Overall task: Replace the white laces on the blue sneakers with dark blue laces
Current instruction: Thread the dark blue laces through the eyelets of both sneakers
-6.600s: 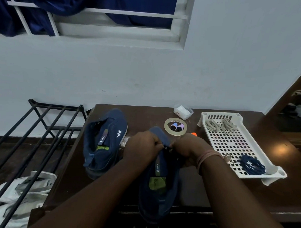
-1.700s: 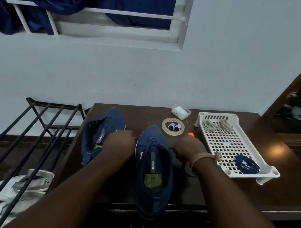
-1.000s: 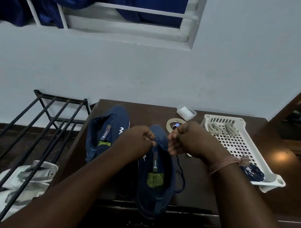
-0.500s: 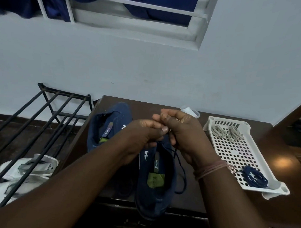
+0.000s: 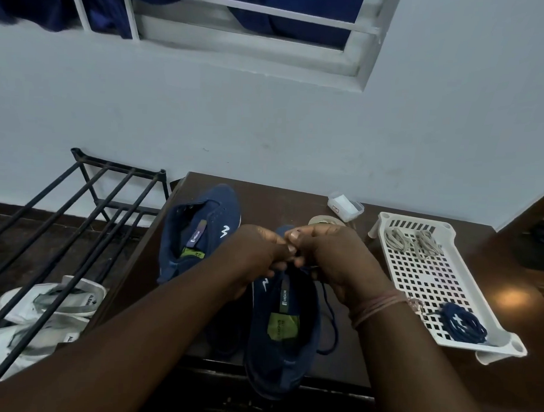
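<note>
We've got both hands up over the near sneaker [image 5: 283, 326] on the table [image 5: 295, 194], left hand [image 5: 256, 257] and right hand [image 5: 330, 257] touching, fingers curled and pinching the dark lace [image 5: 330, 318], which loops down the shoe's right side. The other sneaker [image 5: 199, 231] sits just to the left. In the tray [image 5: 432, 273] on the right, white laces [image 5: 413, 241] lie at the far end and a spare blue lace [image 5: 464, 326] at the near end.

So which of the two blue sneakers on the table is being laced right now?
The nearer sneaker, under both hands: the left hand and right hand pinch its dark blue lace. The far-left sneaker lies untouched, showing no lace.
</note>
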Demonstrator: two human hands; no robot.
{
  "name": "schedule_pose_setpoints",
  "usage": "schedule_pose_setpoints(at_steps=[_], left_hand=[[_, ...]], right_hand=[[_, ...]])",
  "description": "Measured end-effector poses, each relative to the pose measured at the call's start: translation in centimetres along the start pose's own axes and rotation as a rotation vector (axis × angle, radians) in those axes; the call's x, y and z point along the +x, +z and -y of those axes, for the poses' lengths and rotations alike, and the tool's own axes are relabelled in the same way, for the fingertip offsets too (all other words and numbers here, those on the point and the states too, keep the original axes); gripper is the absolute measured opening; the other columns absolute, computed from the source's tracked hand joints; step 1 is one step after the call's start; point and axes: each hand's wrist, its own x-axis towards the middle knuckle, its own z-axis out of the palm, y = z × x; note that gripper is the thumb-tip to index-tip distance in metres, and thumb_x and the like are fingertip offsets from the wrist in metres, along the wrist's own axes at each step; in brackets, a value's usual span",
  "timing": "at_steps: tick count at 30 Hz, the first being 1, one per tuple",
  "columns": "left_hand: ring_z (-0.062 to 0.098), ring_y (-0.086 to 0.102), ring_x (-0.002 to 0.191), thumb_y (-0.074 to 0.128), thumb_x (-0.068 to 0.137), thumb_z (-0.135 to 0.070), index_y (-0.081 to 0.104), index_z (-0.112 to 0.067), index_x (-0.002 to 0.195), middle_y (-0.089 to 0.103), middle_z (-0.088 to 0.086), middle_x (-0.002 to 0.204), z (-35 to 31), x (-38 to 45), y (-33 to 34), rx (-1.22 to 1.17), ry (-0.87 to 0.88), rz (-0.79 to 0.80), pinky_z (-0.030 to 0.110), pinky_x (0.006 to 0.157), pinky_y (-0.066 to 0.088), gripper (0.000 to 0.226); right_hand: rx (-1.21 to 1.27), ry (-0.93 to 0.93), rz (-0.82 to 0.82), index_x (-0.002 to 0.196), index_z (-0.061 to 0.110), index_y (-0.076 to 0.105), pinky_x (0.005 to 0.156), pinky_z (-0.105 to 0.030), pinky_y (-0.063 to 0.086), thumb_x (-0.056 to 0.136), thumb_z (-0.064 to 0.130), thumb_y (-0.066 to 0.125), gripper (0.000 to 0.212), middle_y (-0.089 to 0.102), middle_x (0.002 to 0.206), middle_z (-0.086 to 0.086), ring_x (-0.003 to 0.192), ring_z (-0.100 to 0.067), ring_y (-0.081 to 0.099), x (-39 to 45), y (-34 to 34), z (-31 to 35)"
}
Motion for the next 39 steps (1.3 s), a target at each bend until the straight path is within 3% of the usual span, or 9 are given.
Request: schedule_pose_setpoints(at_steps=[3,6,13,16,23,26,32,37,39], left_hand=[[0.015,0.067,0.070,0.080,0.081,-0.027,0.076,-0.012,0.084,0.074,0.003,0.077,0.4,-0.2,0.0,0.351,0.096,-0.099,0.029,0.064,0.053,0.016],[0.019,0.065,0.064,0.081,0.078,-0.034,0.073,-0.003,0.082,0.073,0.013,0.079,0.5,-0.4,0.4,0.584,0.096,-0.096,0.030,0.062,0.053,0.033],[0.030,0.073,0.091,0.063,0.092,-0.009,0.070,-0.003,0.099,0.073,0.013,0.092,0.2,1.1,-1.4,0.412,-0.207,0.015,0.039,0.084,0.060,0.012],[0.016,0.062,0.064,0.044,0.097,0.007,0.061,-0.005,0.080,0.063,0.006,0.072,1.0,1.2,-1.6,0.173,-0.309,0.096,0.024,0.058,0.056,0.027],[0.011,0.060,0.067,0.032,0.100,0.008,0.060,-0.008,0.081,0.063,0.003,0.076,1.7,1.9,-1.6,-0.034,-0.391,0.157,0.020,0.054,0.053,0.037],[0.011,0.062,0.064,0.036,0.100,0.007,0.062,-0.006,0.090,0.065,0.003,0.076,1.5,1.9,-1.7,-0.076,-0.418,0.141,0.021,0.049,0.053,0.030],[0.017,0.069,0.077,0.045,0.097,0.003,0.064,0.001,0.119,0.071,0.010,0.100,1.9,2.5,-2.0,-0.136,-0.430,0.129,0.028,0.064,0.060,0.029],[0.015,0.067,0.077,0.055,0.099,-0.005,0.067,-0.005,0.105,0.071,0.006,0.090,2.2,2.7,-1.9,-0.172,-0.441,0.141,0.029,0.074,0.059,0.013],[0.010,0.063,0.066,0.058,0.098,-0.006,0.065,-0.009,0.092,0.069,0.002,0.075,2.1,2.4,-1.3,-0.115,-0.431,0.141,0.022,0.061,0.055,0.010]], right_hand=[[-0.365,-0.189,-0.298,0.079,0.012,0.073,0.057,-0.024,0.049,0.090,0.012,0.066,0.013,0.072,0.075,-0.008,0.066,-0.019,0.066,0.9,-0.6,-0.6],[-0.580,-0.194,-0.255,0.092,0.015,0.074,0.073,-0.028,0.051,0.093,0.012,0.057,0.018,0.072,0.090,-0.005,0.084,-0.022,0.067,1.4,-0.7,-0.8],[-0.724,-0.206,-0.098,0.095,0.012,0.071,0.081,-0.031,0.054,0.087,0.007,0.062,0.013,0.073,0.093,-0.006,0.089,-0.022,0.067,1.2,1.0,-1.9],[-0.855,-0.248,-0.107,0.075,0.015,0.071,0.071,-0.030,0.054,0.085,0.009,0.062,0.016,0.069,0.077,-0.001,0.078,-0.020,0.065,1.2,1.3,-2.0],[-1.000,-0.297,-0.142,0.051,0.019,0.040,0.047,-0.026,0.032,0.085,0.008,0.052,0.038,0.040,0.053,0.005,0.053,-0.017,0.045,1.4,2.7,-3.3],[-1.014,-0.308,-0.163,0.054,0.021,0.042,0.049,-0.025,0.027,0.087,0.017,0.055,0.035,0.041,0.056,0.006,0.057,-0.016,0.044,1.4,3.1,-3.8],[-1.044,-0.322,-0.157,0.082,0.013,0.072,0.063,-0.030,0.049,0.088,0.019,0.058,0.017,0.066,0.077,-0.004,0.072,-0.021,0.061,1.5,3.5,-3.8],[-1.075,-0.315,-0.146,0.082,0.015,0.072,0.066,-0.031,0.052,0.089,0.024,0.060,0.017,0.066,0.078,-0.003,0.075,-0.021,0.064,1.7,3.3,-4.1],[-1.030,-0.308,-0.137,0.091,0.017,0.070,0.073,-0.033,0.055,0.087,0.023,0.064,0.009,0.067,0.087,-0.001,0.082,-0.020,0.065,1.7,2.9,-3.7]])
